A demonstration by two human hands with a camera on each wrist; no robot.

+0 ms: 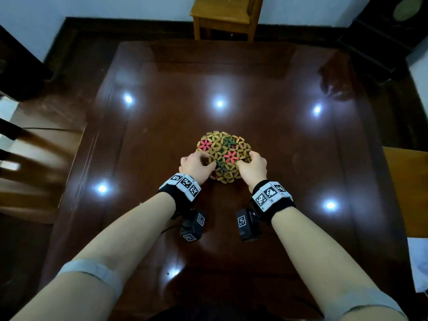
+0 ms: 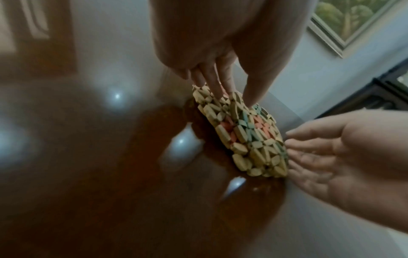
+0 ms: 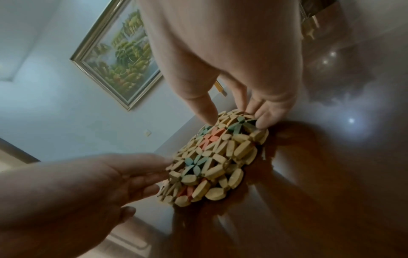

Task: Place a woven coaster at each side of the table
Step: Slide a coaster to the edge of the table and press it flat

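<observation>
A stack of woven coasters [image 1: 223,150], made of tan bead-like pieces with red and green flowers, lies in the middle of the dark glossy table [image 1: 162,117]. My left hand [image 1: 196,166] grips the stack's left near edge, thumb on top and fingers curled at the rim. My right hand [image 1: 253,167] grips the right near edge the same way. In the left wrist view my left hand [image 2: 229,90] pinches the coasters [image 2: 249,139], with my right hand [image 2: 326,150] opposite. The right wrist view has my right hand [image 3: 236,118] pinching the coasters [image 3: 216,160]. Which layer each hand holds is hidden.
A light wooden stool [image 1: 225,17] stands at the table's far side. A dark chair [image 1: 34,163] is on the left and another wooden seat [image 1: 410,191] on the right, with something white [image 1: 419,267] below it. A framed landscape painting [image 3: 117,64] hangs on the wall.
</observation>
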